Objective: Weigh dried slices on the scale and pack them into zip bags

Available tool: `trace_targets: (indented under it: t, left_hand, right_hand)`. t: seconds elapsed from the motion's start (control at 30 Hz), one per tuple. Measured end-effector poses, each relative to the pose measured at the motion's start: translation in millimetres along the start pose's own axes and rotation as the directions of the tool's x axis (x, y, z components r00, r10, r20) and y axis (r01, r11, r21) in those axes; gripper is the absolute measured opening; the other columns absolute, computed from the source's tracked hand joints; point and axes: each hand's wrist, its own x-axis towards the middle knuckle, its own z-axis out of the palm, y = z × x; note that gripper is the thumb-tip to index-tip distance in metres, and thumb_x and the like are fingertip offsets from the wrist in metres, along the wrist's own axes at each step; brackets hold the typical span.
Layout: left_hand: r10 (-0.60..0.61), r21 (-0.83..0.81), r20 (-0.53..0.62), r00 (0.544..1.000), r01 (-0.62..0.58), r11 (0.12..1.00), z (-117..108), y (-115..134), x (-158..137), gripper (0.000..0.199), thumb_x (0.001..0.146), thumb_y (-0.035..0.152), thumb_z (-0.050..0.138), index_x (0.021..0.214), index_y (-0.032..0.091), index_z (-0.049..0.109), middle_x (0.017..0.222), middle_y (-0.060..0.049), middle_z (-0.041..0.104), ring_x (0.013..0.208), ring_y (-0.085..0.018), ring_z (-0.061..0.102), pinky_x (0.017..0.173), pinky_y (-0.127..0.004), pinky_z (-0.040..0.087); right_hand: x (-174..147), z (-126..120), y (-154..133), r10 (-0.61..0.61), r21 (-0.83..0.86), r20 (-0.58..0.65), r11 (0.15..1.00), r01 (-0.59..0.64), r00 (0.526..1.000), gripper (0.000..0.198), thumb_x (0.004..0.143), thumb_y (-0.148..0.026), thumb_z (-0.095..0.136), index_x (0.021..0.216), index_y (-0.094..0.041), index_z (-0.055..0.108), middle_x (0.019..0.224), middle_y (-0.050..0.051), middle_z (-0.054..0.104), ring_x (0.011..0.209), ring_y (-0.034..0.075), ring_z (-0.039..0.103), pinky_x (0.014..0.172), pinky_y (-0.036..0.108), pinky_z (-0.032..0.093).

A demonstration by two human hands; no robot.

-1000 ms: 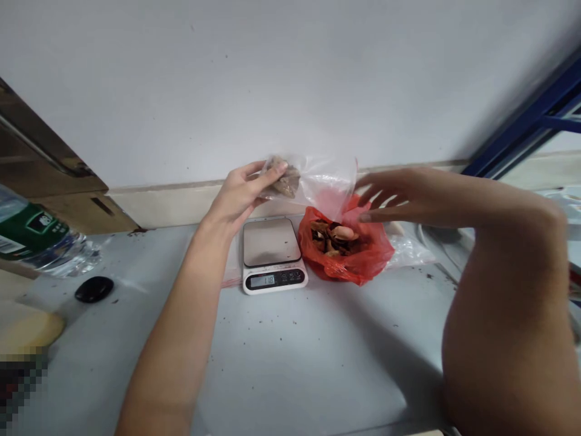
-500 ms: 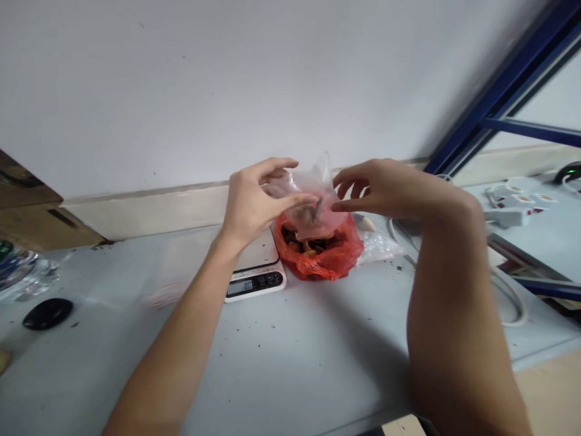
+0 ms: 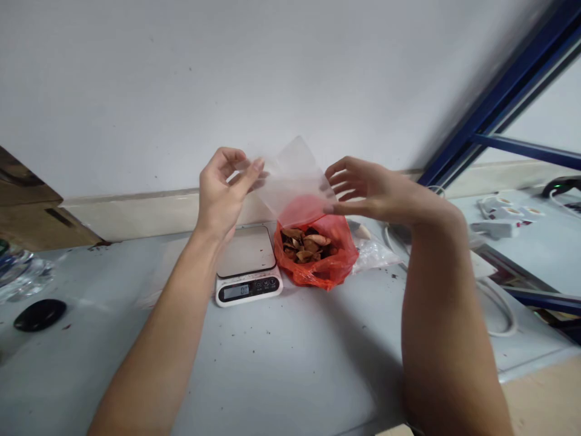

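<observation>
A clear plastic bag (image 3: 293, 172) hangs tilted between my hands, in front of the wall. My left hand (image 3: 231, 188) pinches its left edge between thumb and fingers. At the bag's right edge is my right hand (image 3: 351, 188), fingers curved and spread, fingertips touching or very near the plastic. Below, a red plastic bag (image 3: 324, 275) gapes open, holding brown dried pieces (image 3: 306, 245) like peel. To its left lies a white digital kitchen scale (image 3: 247, 260) with a bare platform and a display that seems to read 0.0.
Behind the red bag lies another clear bag (image 3: 374, 251) with pale contents. A black oval object (image 3: 40, 315) and a clear plastic container (image 3: 22, 272) are at left. White cables and a power strip (image 3: 511, 212) sit right, beside a blue frame (image 3: 490, 115). Dark crumbs dot the table.
My left hand has moved left and up with the clear bag, which is now spread flatter. The brown pieces in the red bag show more fully. My right hand stays near the bag's right side.
</observation>
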Motion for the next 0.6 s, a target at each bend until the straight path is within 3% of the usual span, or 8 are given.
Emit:
trace_targets:
  t: [0.1,0.17,0.27,0.33,0.4,0.47,0.6]
  left_hand:
    - [-0.039,-0.052,0.033,0.999,0.04,0.998,-5.9,2.6,0.1,0.029,0.087,0.038,0.073,0.088,0.026,0.047,0.104,-0.001,0.07,0.103,-0.02,0.074,0.086,-0.033,0.061]
    - [-0.082,-0.059,0.04,0.996,0.084,0.995,-9.8,7.2,0.6,0.026,0.087,0.035,0.07,0.09,0.027,0.046,0.105,-0.001,0.071,0.105,-0.021,0.074,0.085,-0.034,0.06]
    - [-0.179,-0.074,0.062,0.982,0.183,0.98,-19.5,14.1,3.7,0.023,0.084,0.03,0.068,0.099,0.027,0.051,0.094,-0.001,0.071,0.093,-0.02,0.074,0.076,-0.033,0.059]
    - [-0.2,-0.06,0.069,0.977,0.204,0.977,-28.4,16.4,6.2,0.019,0.084,0.031,0.069,0.099,0.026,0.058,0.084,0.0,0.069,0.08,-0.018,0.072,0.068,-0.03,0.057]
    - [-0.174,-0.012,0.058,0.983,0.175,0.984,-37.8,16.1,8.0,0.014,0.087,0.035,0.071,0.087,0.023,0.065,0.075,-0.001,0.066,0.07,-0.016,0.067,0.063,-0.028,0.054]
    - [-0.131,0.053,0.03,0.991,0.129,0.99,-46.9,13.7,9.0,0.023,0.089,0.036,0.072,0.073,0.021,0.065,0.07,-0.001,0.065,0.066,-0.015,0.064,0.063,-0.028,0.053]
    - [-0.056,0.214,-0.043,0.998,0.064,0.975,-62.3,6.2,10.7,0.024,0.09,0.027,0.072,0.067,0.02,0.066,0.072,-0.002,0.07,0.068,-0.016,0.065,0.069,-0.03,0.054]
  right_hand:
    - [7.3,7.1,8.7,0.044,0.035,0.098,0.998,-0.048,0.994,0.035,0.064,-0.042,0.084,0.091,-0.022,0.074,0.088,0.006,0.078,0.084,0.027,0.072,0.075,0.038,0.058]
    - [12.7,12.9,12.8,0.038,0.143,0.066,0.989,-0.047,0.997,0.026,0.064,-0.041,0.082,0.076,-0.021,0.072,0.078,0.005,0.076,0.079,0.025,0.072,0.075,0.038,0.058]
    - [18.1,21.7,13.0,0.02,0.441,-0.025,0.898,-0.007,0.999,0.025,0.062,-0.038,0.084,0.07,-0.02,0.069,0.075,0.004,0.074,0.079,0.023,0.072,0.079,0.039,0.059]
    - [19.2,26.6,9.2,0.036,0.549,-0.028,0.836,-0.015,0.999,0.029,0.059,-0.037,0.087,0.071,-0.021,0.066,0.073,0.003,0.072,0.075,0.022,0.071,0.077,0.039,0.059]
    - [18.9,30.4,3.4,0.05,0.555,0.006,0.831,-0.045,0.999,0.034,0.057,-0.035,0.092,0.072,-0.02,0.065,0.067,0.0,0.068,0.066,0.019,0.067,0.071,0.036,0.058]
    - [18.5,33.9,-2.9,0.052,0.518,0.04,0.853,-0.065,0.998,0.036,0.057,-0.034,0.094,0.073,-0.019,0.065,0.062,-0.003,0.063,0.061,0.016,0.062,0.066,0.034,0.056]
    - [20.8,45.5,-13.9,0.076,0.519,0.048,0.85,-0.09,0.996,0.033,0.06,-0.033,0.092,0.075,-0.018,0.067,0.061,-0.003,0.063,0.06,0.014,0.061,0.066,0.031,0.056]
